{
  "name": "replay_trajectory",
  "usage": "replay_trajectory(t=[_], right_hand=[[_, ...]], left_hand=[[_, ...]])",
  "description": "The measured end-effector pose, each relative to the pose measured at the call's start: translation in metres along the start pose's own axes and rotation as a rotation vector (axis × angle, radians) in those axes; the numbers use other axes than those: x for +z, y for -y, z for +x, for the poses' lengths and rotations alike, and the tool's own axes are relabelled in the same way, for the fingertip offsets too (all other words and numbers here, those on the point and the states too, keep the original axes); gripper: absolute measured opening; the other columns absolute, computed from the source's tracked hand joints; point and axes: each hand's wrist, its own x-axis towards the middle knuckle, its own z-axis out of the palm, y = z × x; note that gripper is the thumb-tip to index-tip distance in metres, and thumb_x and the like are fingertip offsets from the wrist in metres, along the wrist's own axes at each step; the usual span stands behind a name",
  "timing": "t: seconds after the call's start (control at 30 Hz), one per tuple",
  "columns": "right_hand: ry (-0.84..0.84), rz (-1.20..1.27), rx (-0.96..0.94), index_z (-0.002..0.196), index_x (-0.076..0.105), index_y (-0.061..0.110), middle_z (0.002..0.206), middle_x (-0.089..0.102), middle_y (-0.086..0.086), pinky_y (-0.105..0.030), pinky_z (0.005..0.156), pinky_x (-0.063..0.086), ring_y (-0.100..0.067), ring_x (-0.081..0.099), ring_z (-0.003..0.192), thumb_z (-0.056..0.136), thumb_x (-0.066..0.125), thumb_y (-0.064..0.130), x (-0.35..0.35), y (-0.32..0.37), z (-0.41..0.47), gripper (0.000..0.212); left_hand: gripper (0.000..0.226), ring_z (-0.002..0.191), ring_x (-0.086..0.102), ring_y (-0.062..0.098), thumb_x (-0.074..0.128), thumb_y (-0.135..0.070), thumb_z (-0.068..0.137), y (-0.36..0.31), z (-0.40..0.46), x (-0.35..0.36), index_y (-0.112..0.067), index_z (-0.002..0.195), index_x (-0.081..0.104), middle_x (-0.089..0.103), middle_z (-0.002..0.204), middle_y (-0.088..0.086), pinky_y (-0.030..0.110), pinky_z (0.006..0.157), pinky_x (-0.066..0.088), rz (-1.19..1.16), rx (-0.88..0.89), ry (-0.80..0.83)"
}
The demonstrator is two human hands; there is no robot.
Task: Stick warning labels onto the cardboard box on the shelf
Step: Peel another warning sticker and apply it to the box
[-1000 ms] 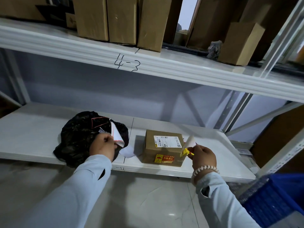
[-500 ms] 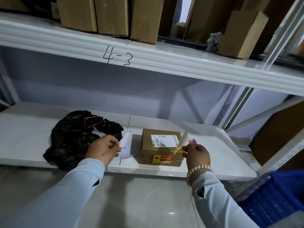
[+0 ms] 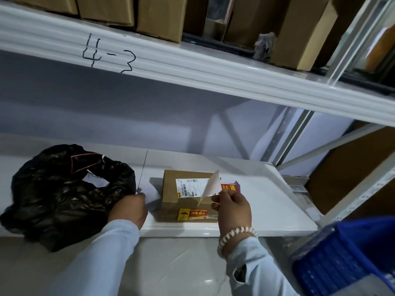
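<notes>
Far left on the lower white shelf [image 3: 267,201] there's a crumpled black plastic bag [image 3: 55,195] hanging a bit over the front edge, with scraps of white paper poking out of its mouth. Next over, the left hand [image 3: 131,208] sits right at the bag's right edge, fingers curled, fingertips on a white piece of paper [image 3: 150,194] lying on the shelf (can't really tell if it's pinching it or just touching). Then the cardboard box [image 3: 188,197], flat on the shelf near the front, white shipping label on top and a yellow-red KEEP DRY sticker [image 3: 193,214] already on its front face. Just right of that, the right hand [image 3: 234,207], bead bracelet on the wrist, pinches a warning label [image 3: 229,186] with its white backing sheet [image 3: 210,184] peeled up, held over the box's right edge. Blue crate [image 3: 346,257] at far right.
</notes>
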Motion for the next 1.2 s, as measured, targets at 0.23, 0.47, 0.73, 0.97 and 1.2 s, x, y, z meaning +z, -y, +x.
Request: replay_trajectory(t=[0.23, 0.47, 0.73, 0.97, 1.2], right_hand=[[0.001, 0.036, 0.012, 0.075, 0.062, 0.014, 0.069, 0.069, -0.001, -0.028, 0.06, 0.043, -0.017, 0.063, 0.063, 0.093, 0.049, 0.018, 0.004, 0.001, 0.001, 0.023], [0.016, 0.008, 0.031, 0.088, 0.066, 0.01, 0.074, 0.07, -0.002, -0.027, 0.059, 0.045, -0.017, 0.065, 0.067, 0.094, 0.05, 0.02, 0.001, 0.0, 0.003, 0.02], [0.008, -0.182, -0.197, 0.081, 0.061, 0.013, 0.075, 0.07, 0.0, -0.016, 0.052, 0.039, -0.011, 0.062, 0.063, 0.092, 0.052, 0.017, 0.0, -0.002, -0.003, 0.015], [0.023, -0.542, -0.388, 0.068, 0.051, 0.029, 0.077, 0.07, 0.003, -0.033, 0.072, 0.052, -0.022, 0.064, 0.074, 0.087, 0.055, 0.026, 0.005, -0.011, -0.009, 0.019], [0.094, -0.61, -0.481, 0.082, 0.063, 0.027, 0.078, 0.072, 0.006, -0.036, 0.074, 0.054, -0.018, 0.066, 0.076, 0.084, 0.056, 0.037, 0.003, -0.011, -0.013, 0.013]], left_hand=[[0.032, 0.112, 0.061, 0.025, 0.044, -0.005, 0.09, -0.023, 0.01, 0.016, -0.012, 0.117, 0.059, 0.063, 0.123, 0.007, 0.033, 0.092, 0.05, 0.169, -0.04, 0.215], [0.035, 0.113, 0.059, 0.023, 0.051, -0.021, 0.087, -0.021, 0.007, 0.021, -0.011, 0.12, 0.058, 0.062, 0.124, 0.006, 0.032, 0.096, 0.049, 0.094, -0.108, 0.347], [0.017, 0.082, 0.061, 0.03, 0.051, -0.026, 0.089, -0.048, 0.006, -0.031, -0.014, 0.087, 0.062, 0.067, 0.088, 0.009, 0.031, 0.077, 0.049, -0.719, -0.17, -0.17], [0.048, 0.055, 0.064, 0.012, 0.057, -0.062, 0.079, -0.094, -0.024, -0.082, -0.017, 0.076, 0.074, 0.077, 0.078, 0.0, 0.021, 0.057, 0.045, -1.187, -0.14, 0.403], [0.015, 0.061, 0.054, 0.019, 0.062, -0.019, 0.08, -0.096, -0.03, -0.089, -0.014, 0.066, 0.066, 0.06, 0.063, 0.005, 0.023, 0.056, 0.036, -1.004, -0.109, 0.231]])
